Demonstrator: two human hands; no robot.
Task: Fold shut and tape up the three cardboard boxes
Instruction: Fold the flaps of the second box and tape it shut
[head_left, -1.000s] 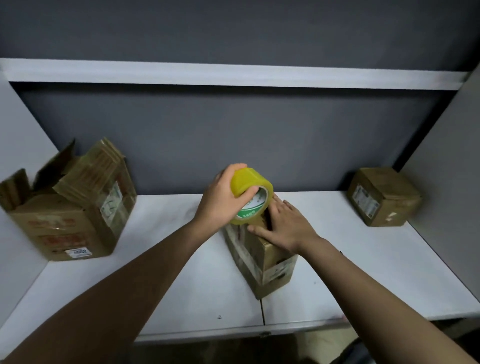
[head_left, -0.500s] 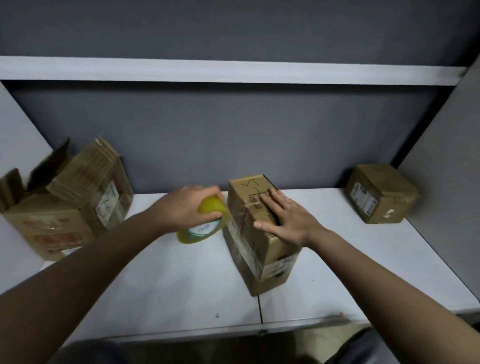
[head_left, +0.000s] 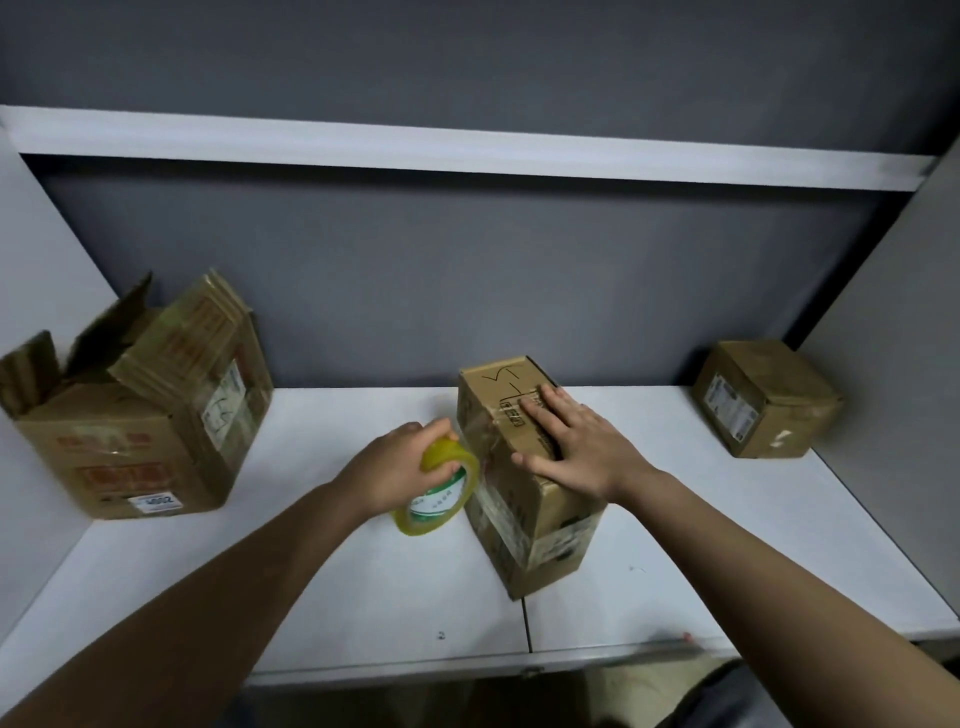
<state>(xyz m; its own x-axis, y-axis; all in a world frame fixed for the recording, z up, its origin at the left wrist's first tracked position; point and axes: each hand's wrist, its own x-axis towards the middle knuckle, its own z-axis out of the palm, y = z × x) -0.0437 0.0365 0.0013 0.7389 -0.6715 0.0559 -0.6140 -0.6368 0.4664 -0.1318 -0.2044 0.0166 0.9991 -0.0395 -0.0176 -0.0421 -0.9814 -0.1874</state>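
Left hand (head_left: 395, 467) grips the tape roll (head_left: 440, 487) against the box (head_left: 524, 499); right hand (head_left: 576, 447) presses flat, fingers straight, on its top.

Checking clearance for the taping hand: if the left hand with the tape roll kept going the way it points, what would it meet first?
Likely the middle box: the left hand points the tape roll at its near side, about touching already.

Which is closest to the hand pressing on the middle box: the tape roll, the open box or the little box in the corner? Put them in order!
From the right hand:
1. Tape roll, just left, beside the middle box.
2. Little box, far right corner.
3. Open box, far left.
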